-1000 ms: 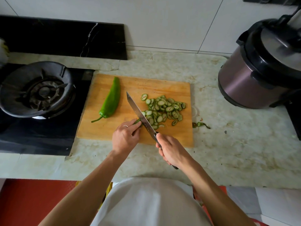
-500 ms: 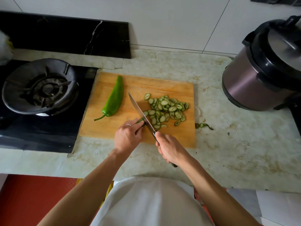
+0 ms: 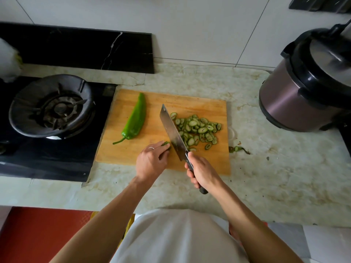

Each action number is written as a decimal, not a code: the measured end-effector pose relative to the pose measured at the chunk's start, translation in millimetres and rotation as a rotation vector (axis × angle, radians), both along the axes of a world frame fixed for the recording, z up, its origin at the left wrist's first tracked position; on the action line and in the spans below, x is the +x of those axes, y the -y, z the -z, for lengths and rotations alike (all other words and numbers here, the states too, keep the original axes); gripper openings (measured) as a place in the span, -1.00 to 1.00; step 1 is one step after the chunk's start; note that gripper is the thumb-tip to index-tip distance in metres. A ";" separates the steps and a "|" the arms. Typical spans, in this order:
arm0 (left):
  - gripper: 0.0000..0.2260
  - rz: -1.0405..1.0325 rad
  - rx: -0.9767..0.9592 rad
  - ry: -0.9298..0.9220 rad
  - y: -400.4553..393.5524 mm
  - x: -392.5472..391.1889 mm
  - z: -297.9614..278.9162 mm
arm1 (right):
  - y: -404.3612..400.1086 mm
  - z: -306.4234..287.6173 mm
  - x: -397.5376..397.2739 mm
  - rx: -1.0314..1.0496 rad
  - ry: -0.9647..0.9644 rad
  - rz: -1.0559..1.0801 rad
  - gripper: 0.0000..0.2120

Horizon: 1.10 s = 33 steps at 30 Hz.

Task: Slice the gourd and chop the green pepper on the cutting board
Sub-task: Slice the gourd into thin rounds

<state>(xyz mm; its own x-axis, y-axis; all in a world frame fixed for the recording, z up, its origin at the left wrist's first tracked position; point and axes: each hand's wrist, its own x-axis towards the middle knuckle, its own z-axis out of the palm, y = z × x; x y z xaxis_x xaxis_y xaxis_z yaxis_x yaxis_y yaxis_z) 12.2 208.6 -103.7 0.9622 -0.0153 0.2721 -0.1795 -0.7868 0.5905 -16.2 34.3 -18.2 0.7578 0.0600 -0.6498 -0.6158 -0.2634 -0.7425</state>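
**Knife tilted, flat now showing**

Since a second ago: blade leaned over to show its broad steel flat instead of a thin edge; gourd stub shorter under the fingertips.

Nearest, right hand (image 3: 202, 172) wrapped tight round the dark handle of the knife (image 3: 173, 135). Just left, left hand (image 3: 151, 161), ringed, fingers curled onto the gourd stub (image 3: 166, 143) against the blade. Right of the blade, a heap of thin oval slices (image 3: 198, 130), pale centres, dark rims. Farther left, whole pepper (image 3: 135, 119), glossy, tapered, stem towards the near edge. All on the pale wooden board (image 3: 209, 107). Beyond, mottled stone counter (image 3: 284, 177), black burner (image 3: 52, 106), rounded metallic cooker (image 3: 296, 99).
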 end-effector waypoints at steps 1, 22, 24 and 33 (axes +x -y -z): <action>-0.75 0.000 -0.006 0.005 0.0 0.1 0.0 | 2.5 -2.1 -2.8 0.007 0.014 -0.007 -0.58; -0.74 -0.035 -0.062 -0.037 1.5 -1.3 -3.0 | 9.4 -12.0 -19.1 -0.180 0.171 -0.206 -0.59; -0.75 -0.030 -0.055 -0.036 0.9 -1.3 -2.6 | 8.2 -13.3 -17.6 -0.186 0.183 -0.241 -0.61; -0.79 -0.029 0.000 0.016 2.4 -1.2 1.9 | -7.4 -0.6 2.5 -0.154 0.117 -0.172 -0.57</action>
<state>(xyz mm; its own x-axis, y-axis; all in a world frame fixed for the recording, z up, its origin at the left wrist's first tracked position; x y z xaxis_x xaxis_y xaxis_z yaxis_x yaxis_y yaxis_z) 11.1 206.2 -105.5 0.9577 0.0124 0.2876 -0.1662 -0.7918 0.5877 -13.7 41.8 -17.6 0.8154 0.1014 -0.5699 -0.4648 -0.4723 -0.7490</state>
